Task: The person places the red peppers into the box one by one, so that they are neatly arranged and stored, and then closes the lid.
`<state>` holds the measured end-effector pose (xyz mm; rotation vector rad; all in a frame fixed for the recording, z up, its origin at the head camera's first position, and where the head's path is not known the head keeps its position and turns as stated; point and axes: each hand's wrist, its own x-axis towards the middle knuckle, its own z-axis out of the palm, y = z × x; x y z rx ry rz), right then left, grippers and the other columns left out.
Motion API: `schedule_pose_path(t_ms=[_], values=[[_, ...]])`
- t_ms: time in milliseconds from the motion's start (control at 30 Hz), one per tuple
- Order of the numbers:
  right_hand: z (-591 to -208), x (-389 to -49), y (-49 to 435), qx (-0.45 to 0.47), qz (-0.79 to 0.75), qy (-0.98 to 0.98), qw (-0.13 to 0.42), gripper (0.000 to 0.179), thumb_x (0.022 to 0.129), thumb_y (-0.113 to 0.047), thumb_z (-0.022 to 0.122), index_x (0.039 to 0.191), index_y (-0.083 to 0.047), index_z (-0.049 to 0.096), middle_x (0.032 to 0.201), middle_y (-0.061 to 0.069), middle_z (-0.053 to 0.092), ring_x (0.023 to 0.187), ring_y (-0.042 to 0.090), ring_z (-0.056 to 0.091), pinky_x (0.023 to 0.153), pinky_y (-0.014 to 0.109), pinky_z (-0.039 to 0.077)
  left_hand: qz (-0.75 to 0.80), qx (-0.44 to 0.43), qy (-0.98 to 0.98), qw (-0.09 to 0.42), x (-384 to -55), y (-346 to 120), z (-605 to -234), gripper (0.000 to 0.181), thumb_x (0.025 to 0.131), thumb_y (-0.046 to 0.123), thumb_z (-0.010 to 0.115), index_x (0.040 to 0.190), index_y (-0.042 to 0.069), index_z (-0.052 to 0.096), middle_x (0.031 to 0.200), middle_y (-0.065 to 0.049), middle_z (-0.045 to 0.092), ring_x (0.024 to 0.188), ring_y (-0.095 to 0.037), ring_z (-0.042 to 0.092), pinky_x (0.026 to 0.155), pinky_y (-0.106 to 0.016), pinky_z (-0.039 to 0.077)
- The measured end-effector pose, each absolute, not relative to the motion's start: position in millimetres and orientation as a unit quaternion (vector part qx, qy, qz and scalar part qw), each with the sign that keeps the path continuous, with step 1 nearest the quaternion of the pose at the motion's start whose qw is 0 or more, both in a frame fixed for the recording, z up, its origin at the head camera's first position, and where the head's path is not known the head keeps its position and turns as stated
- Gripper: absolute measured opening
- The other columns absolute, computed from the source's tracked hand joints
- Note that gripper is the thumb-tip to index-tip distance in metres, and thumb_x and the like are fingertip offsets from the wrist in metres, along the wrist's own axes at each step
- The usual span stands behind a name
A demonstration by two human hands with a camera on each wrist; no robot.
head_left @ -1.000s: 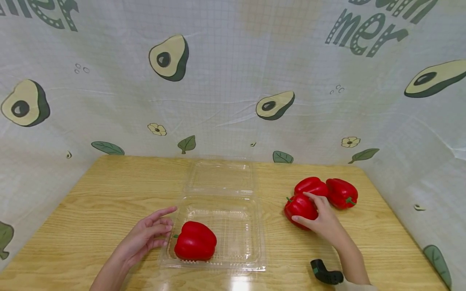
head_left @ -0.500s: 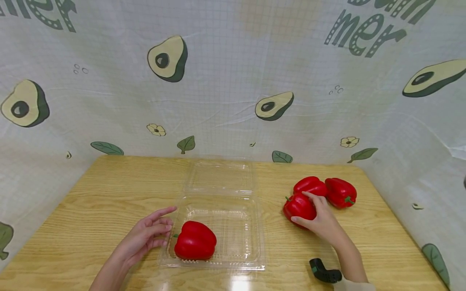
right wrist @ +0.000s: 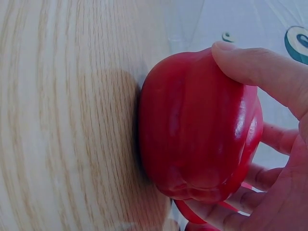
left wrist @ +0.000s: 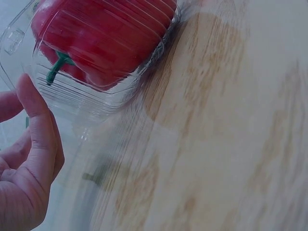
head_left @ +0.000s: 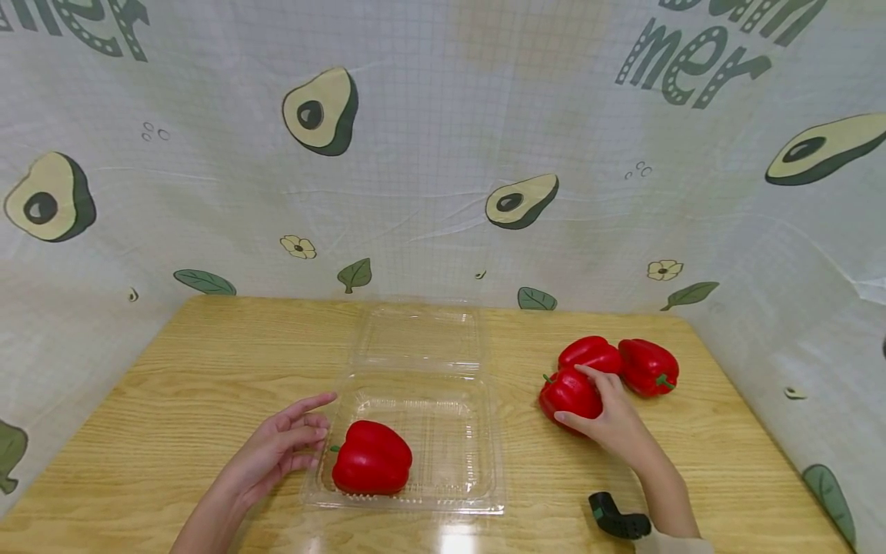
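Note:
A clear plastic clamshell box (head_left: 450, 462) lies with its lid (head_left: 418, 335) folded back. One red bell pepper (head_left: 372, 459) sits inside at the near left, its green stem pointing left. My left hand (head_left: 280, 446) is at the box's left rim, fingers loosely extended; in the left wrist view a fingertip (left wrist: 24, 86) meets or nearly meets the clear wall. Over on the right, my right hand (head_left: 612, 415) grips another red bell pepper (head_left: 567, 398), thumb on one side and fingers round the other. That pepper rests on the table in the right wrist view.
Two more red bell peppers, one at the back (head_left: 588, 353) and one at the right (head_left: 649, 368), lie just behind the gripped one. A black strap-like device (head_left: 616, 522) is at the right wrist. A printed cloth (head_left: 415, 154) encloses the wooden table (head_left: 242, 346).

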<state>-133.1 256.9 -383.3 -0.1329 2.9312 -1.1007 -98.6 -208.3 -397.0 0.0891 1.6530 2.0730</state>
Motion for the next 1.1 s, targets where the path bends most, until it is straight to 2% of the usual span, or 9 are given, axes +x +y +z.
schedule_pose_path(t_ms=[700,1100], values=[[-377,-131,254,-0.043,-0.359,0.932,0.004,0.078,0.078,-0.037,0.073,0.139,-0.008,0.033,0.134,0.023,0.033,0.120,0.044,0.035,0.086,0.060,0.046,0.757,0.030,0.606,0.242,-99,-209,-399,0.042,0.092,0.008,0.053,0.127,0.030,0.051,0.098,0.004,0.055,0.076,-0.007,0.057,0.066,-0.021,0.052],[-368,-128,248,-0.044,-0.372,0.927,0.006,0.079,0.078,-0.038,0.073,0.141,-0.013,0.032,0.134,0.020,0.035,0.120,0.042,0.036,0.084,0.057,0.049,0.757,0.026,0.607,0.241,-99,-209,-400,0.042,0.092,0.008,0.053,0.127,0.030,0.052,0.098,0.004,0.055,0.077,-0.007,0.057,0.066,-0.021,0.053]])
